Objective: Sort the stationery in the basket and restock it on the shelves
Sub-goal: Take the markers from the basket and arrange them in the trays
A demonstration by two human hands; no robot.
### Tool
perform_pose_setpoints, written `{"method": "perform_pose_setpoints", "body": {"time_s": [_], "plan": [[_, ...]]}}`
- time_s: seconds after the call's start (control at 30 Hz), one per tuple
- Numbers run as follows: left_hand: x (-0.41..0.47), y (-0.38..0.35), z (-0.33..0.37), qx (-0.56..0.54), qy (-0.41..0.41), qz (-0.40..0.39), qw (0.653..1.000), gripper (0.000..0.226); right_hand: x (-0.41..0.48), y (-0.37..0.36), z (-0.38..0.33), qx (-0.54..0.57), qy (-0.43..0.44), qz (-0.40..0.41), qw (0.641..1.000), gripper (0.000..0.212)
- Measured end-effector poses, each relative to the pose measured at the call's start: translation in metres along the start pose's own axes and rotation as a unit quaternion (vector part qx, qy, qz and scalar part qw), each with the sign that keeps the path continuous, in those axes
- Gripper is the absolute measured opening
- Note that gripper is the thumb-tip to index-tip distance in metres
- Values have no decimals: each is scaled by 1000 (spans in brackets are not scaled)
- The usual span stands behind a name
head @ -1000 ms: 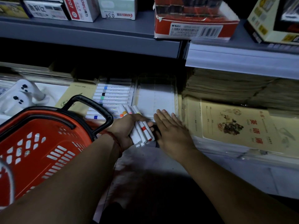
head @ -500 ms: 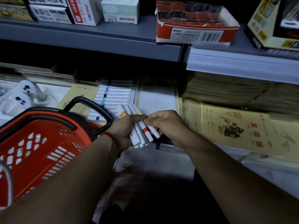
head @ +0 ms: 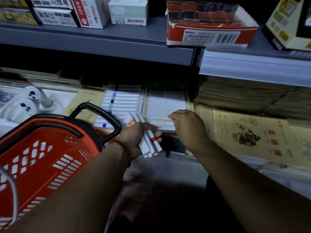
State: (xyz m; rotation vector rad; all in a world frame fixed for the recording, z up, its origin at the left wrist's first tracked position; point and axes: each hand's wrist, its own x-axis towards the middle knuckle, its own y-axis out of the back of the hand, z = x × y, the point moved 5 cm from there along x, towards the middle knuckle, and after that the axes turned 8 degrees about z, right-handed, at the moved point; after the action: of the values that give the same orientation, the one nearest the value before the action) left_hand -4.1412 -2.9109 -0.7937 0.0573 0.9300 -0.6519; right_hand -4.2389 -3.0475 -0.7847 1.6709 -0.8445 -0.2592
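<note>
Grey shelves fill the head view in dim light; the upper one bears small boxes at left, a red carton in the middle and a yellow box at right. On the lower shelf a full tray holds white markers with coloured bands, laid crosswise in a row; just beside it on the right a clear tray holds only a few at its front edge, among them a yellow-banded marker. Right of the trays lie tan notebooks before stacks of brown paper; at far left stand two white plastic things.

A red basket sits at lower left, its black handle in front of the full tray. The left hand is closed round a bundle of markers, tilted, orange and red bands showing; a red cord circles its wrist. The right hand is at the front of the clear tray, fingers curled, tips at the end of the yellow-banded marker; whether they pinch it I cannot tell. Both forearms reach in from below; the floor under them is dark.
</note>
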Motion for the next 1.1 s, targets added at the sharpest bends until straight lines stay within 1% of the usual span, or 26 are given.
{"method": "perform_pose_setpoints", "body": {"time_s": [0.1,0.17,0.27,0.3,0.4,0.53,0.63,0.7,0.73,0.8,0.83,0.87,0.9,0.97,1.0,1.03,1.1], "plan": [[-2,0,-2,15,11,-2,1000,6,-10,-1,-5,-44,16,-13,999,30],[-4,2,-2,22,16,2,1000,3,-24,-3,-10,-48,33,14,998,34],[-9,3,-5,44,27,1,999,13,-49,-10,-16,-37,50,43,997,47],[-11,3,-6,49,33,-2,998,14,-55,-10,-15,-34,49,41,997,51],[-18,3,-8,62,50,-12,997,11,-63,-9,-15,-33,48,31,998,54],[-20,6,-5,56,32,0,998,11,-66,-12,-16,-55,40,-1,998,57],[-19,7,-3,63,22,0,998,9,-66,-13,-16,-46,29,-24,998,60],[-16,8,-3,57,16,3,998,13,-63,-8,-17,-14,12,-14,1000,62],[-16,8,-2,54,13,7,998,16,-60,-2,-19,20,-3,-3,1000,58],[-14,8,-3,45,9,8,999,24,-54,9,-25,114,-25,27,993,39],[-13,8,-3,36,10,7,999,27,-52,16,-32,151,-23,52,987,30],[-14,8,-3,34,11,9,999,27,-49,21,-39,176,-19,68,982,26],[-13,8,-3,34,11,12,999,24,-47,21,-44,213,-29,53,975,24],[-13,8,-2,40,4,14,999,23,-43,9,-52,315,-99,-49,943,17],[-13,9,-1,47,2,21,999,26,-42,4,-55,341,-130,-87,927,13],[-11,10,-2,53,-1,26,998,30,-41,1,-56,348,-149,-103,920,11],[-10,9,-2,55,-7,27,998,37,-38,1,-56,346,-164,-111,917,8]]}}
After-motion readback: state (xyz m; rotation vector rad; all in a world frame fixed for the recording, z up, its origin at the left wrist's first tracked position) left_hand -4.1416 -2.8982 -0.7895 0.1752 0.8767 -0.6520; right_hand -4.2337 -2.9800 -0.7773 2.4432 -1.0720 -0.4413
